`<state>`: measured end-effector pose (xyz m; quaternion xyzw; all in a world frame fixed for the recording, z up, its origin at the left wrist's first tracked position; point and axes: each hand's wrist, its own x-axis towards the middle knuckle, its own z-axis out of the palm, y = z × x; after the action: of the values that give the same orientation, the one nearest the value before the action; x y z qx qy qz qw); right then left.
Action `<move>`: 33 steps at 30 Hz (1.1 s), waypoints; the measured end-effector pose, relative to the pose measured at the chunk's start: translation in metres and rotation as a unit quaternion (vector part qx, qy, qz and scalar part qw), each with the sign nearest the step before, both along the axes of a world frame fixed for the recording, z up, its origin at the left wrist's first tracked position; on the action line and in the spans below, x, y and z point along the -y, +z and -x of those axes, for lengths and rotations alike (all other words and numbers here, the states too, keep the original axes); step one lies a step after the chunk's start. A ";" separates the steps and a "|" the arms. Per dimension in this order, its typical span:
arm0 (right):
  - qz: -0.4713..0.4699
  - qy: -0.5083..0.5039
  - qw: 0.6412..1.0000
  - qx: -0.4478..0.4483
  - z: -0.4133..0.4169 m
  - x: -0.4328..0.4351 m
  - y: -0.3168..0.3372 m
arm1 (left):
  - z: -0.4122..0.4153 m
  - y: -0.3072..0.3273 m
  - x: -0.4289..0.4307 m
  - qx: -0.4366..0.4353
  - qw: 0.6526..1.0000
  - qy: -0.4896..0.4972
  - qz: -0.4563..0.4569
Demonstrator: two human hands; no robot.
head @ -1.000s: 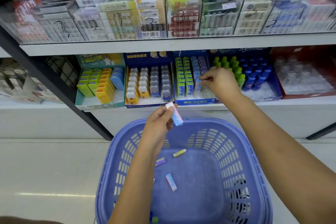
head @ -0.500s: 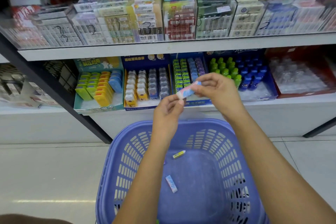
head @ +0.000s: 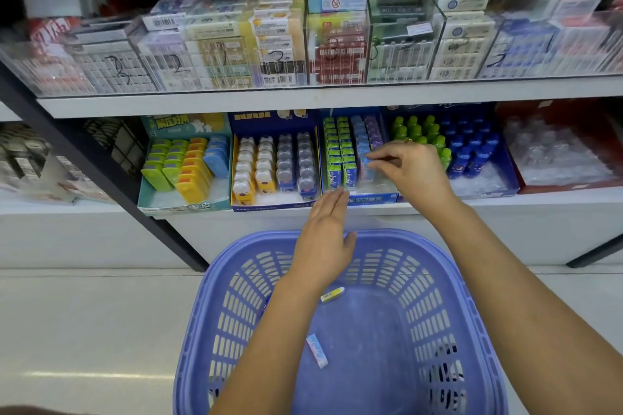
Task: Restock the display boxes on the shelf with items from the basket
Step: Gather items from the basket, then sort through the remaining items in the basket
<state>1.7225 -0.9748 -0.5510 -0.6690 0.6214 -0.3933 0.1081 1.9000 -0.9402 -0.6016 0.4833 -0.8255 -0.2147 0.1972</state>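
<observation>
A purple plastic basket (head: 232, 266) stands on the floor below the shelf. It holds a yellow eraser (head: 332, 295) and a blue-and-pink eraser (head: 317, 350). On the lower shelf, a blue display box (head: 367, 199) carries rows of green, blue and purple erasers. My right hand (head: 413, 173) reaches into that box, its fingertips pinching a blue-and-pink eraser (head: 367, 169) at the front of the blue row. My left hand (head: 325, 239) hovers flat and empty over the basket's far rim, fingers pointing at the shelf.
Left of the blue box stand a box of bear-shaped items (head: 274, 162) and a teal box of yellow and green items (head: 183, 165). Green and blue bottles (head: 462, 148) sit to its right. The upper shelf (head: 303, 98) holds clear bins of packets. A dark post (head: 101, 172) slants at the left.
My left hand passed the blue-and-pink eraser to my right hand and now hangs empty. My right hand carried the eraser back into the blue display box.
</observation>
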 end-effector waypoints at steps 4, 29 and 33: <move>-0.006 0.020 0.999 -0.029 0.000 0.004 -0.003 | -0.001 0.000 0.001 -0.004 1.000 -0.003 -0.002; -0.449 0.173 0.867 -0.128 -0.107 -0.079 -0.200 | -0.109 -0.170 -0.049 0.206 0.892 0.109 -0.386; -0.450 0.212 0.858 -0.126 -0.121 -0.076 -0.237 | -0.112 -0.196 -0.058 0.228 0.888 0.102 -0.386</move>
<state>1.8432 -0.8988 -0.7882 -0.7069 0.5817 0.0492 0.3993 2.0120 -0.8823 -0.7979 0.6382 -0.6462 -0.3788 -0.1780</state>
